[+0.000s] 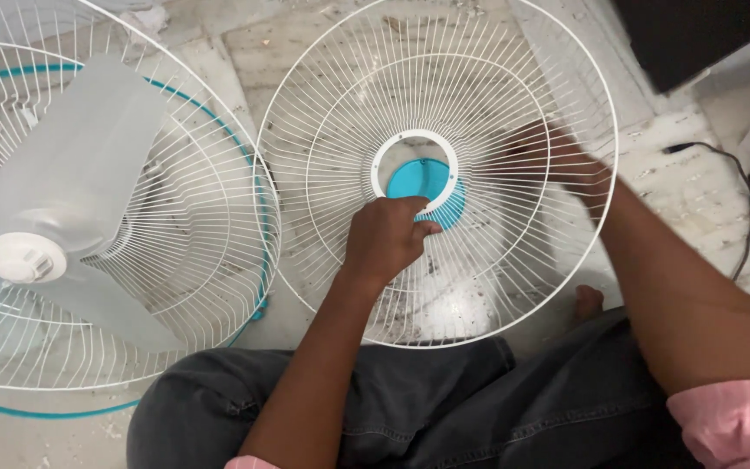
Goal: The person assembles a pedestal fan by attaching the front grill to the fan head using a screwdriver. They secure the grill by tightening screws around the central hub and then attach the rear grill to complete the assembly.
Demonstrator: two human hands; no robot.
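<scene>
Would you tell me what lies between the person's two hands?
In the head view, only white grille wires span from left hand to right hand.

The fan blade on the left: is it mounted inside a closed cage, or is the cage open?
Open. The translucent fan blade sits in the rear grille, while the front grille lies apart, held by both hands.

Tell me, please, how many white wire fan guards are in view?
2. One wire guard lies on the floor ahead, with the left hand at its centre ring and the right hand on its right side. The other guard, holding the fan blade, lies to its left.
</scene>
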